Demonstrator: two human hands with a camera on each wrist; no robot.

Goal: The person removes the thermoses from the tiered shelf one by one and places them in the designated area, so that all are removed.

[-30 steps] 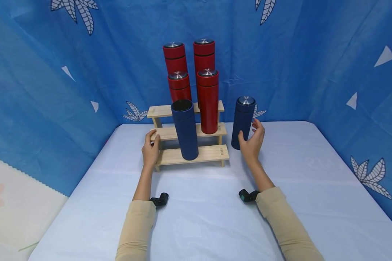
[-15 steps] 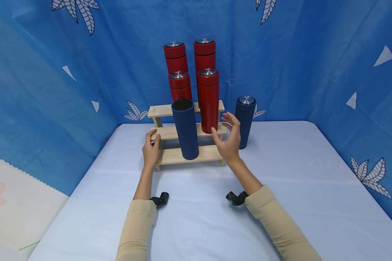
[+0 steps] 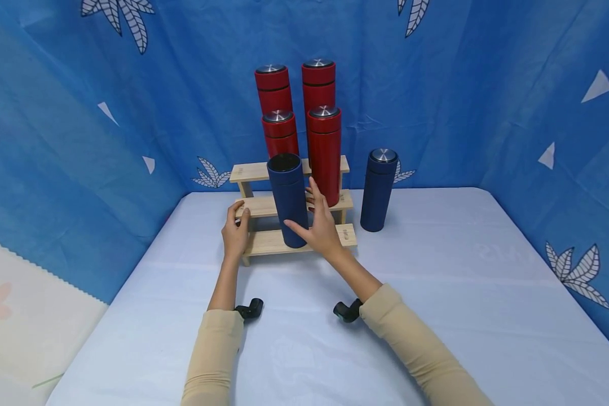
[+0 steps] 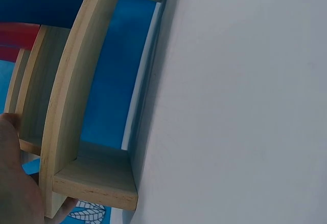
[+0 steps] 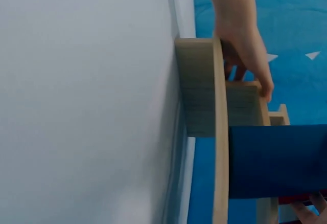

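A three-step wooden display rack (image 3: 264, 242) stands on the table. My left hand (image 3: 235, 234) holds its left end, the thumb on the middle step's edge and the fingers behind, as the right wrist view also shows. On the lowest step stands a blue thermos (image 3: 286, 194) with a dark top. Beside its right side is my right hand (image 3: 323, 228), fingers spread; the thumb overlaps the thermos's lower front in the head view. In the right wrist view those fingertips (image 5: 306, 214) show at the lower corner, close by the blue thermos (image 5: 281, 162).
Red thermoses, one (image 3: 325, 152) at the middle step's right and another (image 3: 280, 136) to its left, stand upright, with two more on the top step behind. A second blue thermos (image 3: 379, 192) stands on the white-covered table (image 3: 462, 270), right of the rack. Blue curtains hang behind.
My right hand has left the blue thermos on the table and moved left, past the rack's right end, to the blue thermos on the lowest step. The left hand has stayed on the rack.
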